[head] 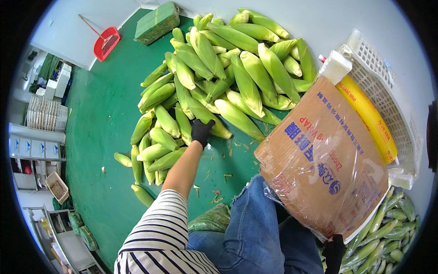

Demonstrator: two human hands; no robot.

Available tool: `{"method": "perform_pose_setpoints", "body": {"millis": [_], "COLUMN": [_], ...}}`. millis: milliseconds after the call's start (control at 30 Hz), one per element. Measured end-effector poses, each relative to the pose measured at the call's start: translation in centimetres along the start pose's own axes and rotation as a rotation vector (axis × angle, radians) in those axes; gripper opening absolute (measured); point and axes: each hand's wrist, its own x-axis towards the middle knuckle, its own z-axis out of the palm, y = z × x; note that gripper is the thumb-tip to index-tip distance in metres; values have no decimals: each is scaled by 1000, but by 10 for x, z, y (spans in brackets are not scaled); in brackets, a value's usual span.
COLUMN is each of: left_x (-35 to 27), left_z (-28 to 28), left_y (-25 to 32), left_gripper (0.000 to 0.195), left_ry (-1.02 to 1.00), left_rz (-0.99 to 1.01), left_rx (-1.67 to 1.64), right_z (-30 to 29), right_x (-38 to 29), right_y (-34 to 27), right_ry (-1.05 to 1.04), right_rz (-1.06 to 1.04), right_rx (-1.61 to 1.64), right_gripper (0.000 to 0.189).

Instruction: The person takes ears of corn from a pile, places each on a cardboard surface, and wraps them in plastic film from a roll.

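Note:
My left hand [202, 132], in a black fingerless-looking glove, grips the lower part of an ear of corn in its green husk [219, 128] at the front of a large heap. Many more husked ears, such as a pale-tipped one [239, 120], lie around it on the green floor. My right hand [333, 251], in a black glove, is at the bottom right, by the lower edge of a cardboard-topped surface [328, 164] covered in clear film. Its fingers are partly hidden, so its hold is unclear.
A yellow roll box [368, 116] and a white plastic crate [393, 75] stand right of the cardboard. Wrapped corn ears [369, 243] lie at the lower right. A green-wrapped bundle [157, 22] and a red dustpan [106, 42] are at the back. A filled green bag [210, 219] sits by my legs.

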Motion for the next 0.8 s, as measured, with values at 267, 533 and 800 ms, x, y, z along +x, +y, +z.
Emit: {"method": "perform_pose_setpoints", "body": {"millis": [267,533,800], "left_x": [-17,-141,-267], "left_z": [63,-9,-32], "left_y": [20,48,229], "left_gripper": [62,64,87], "left_ry": [41,-741,-681], "left_rz": [-366,-269,1434], "left_rx": [-1064,-1382,62], "right_z": [0,1,6], "right_x": [-5,-10,-17], "right_y": [-19,-14,-9], "right_ry": [-74,-47,61], "right_rz": [-127,-143,-235], "right_rx": [198,64,76], "right_gripper": [6,13,20]}}
